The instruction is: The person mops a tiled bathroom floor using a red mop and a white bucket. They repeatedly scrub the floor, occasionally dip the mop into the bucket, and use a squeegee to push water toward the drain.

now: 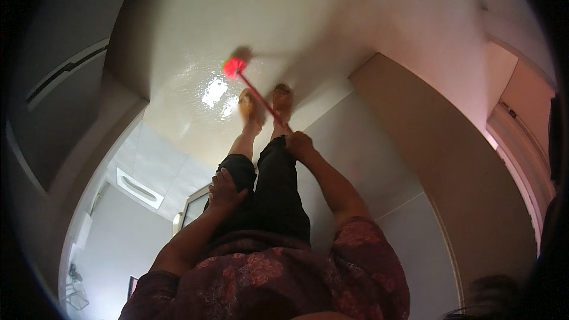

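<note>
Right hand (298, 143) fingers wrapped round red brush (235, 67) handle, head down on wet floor (195, 89) ahead of feet (267, 104); left hand (224, 191) spread on thigh; slip risk on gloss

Dim indoor light with a warm pinkish cast is falling over the scene. Bright glare is bouncing off the wet floor (213, 92) just left of the red brush head (234, 67), which is casting a soft shadow behind it. Fisheye distortion is bending edges near the rim; corners are going black. Overall focus is looking soft and grainy.
</note>
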A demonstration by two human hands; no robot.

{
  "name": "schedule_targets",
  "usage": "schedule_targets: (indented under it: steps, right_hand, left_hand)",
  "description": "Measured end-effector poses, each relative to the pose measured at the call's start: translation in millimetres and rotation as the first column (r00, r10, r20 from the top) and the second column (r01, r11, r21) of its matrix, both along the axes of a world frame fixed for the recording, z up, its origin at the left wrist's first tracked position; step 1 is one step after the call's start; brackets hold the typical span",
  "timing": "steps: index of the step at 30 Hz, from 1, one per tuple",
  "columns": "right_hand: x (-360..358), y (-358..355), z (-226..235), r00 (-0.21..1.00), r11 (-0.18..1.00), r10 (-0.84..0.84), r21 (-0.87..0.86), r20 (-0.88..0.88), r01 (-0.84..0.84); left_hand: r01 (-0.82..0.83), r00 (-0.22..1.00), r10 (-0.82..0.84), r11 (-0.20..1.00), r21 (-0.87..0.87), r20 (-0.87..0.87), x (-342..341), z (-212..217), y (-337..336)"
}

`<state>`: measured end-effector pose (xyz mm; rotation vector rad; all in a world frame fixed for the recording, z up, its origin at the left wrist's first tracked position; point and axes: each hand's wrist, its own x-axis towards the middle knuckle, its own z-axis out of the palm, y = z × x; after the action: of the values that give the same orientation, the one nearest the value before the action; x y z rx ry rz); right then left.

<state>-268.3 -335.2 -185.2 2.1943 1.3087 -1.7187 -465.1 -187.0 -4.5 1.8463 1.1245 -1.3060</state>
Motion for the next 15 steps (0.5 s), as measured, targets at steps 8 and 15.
schedule_targets:
  steps: [8,15]
  right_hand:
    - [166.3,8.5,-25.4,0.68,0.82,-0.561,0.203,0.473,0.535]
    - [-74.0,19.5,-58.4,0.866,0.891,-0.402,-0.091,0.297,0.445]
  left_hand:
    - [0.194,0.977,-0.202,0.975,-0.106,-0.065,-48.7,-20.0,-2.1]
    - [0.187,0.982,-0.182,0.978,-0.095,0.052,-150.3,-29.4,14.4]
